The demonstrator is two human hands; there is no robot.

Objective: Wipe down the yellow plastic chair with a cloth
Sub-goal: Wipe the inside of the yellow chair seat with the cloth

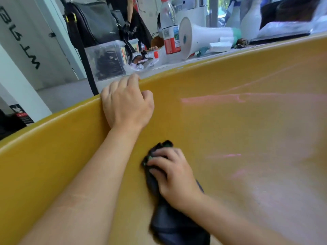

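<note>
Cluttered desk behind, left hand gripping chair rim, right hand clutching blurred cloth

Two bare hands: the left hand and the right hand. One dark crumpled cloth, one yellow plastic chair. Beyond the hands: one clear plastic bottle with a red label, one white megaphone, one black leather bag, one clear plastic box.

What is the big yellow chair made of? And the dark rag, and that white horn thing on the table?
The chair looks like hard, smooth plastic: it shines and shows pale pink streaks. The rag under the right hand seems soft cloth, since it bunches and folds. The horn looks like matte white plastic, though that is a guess from its even surface.
</note>
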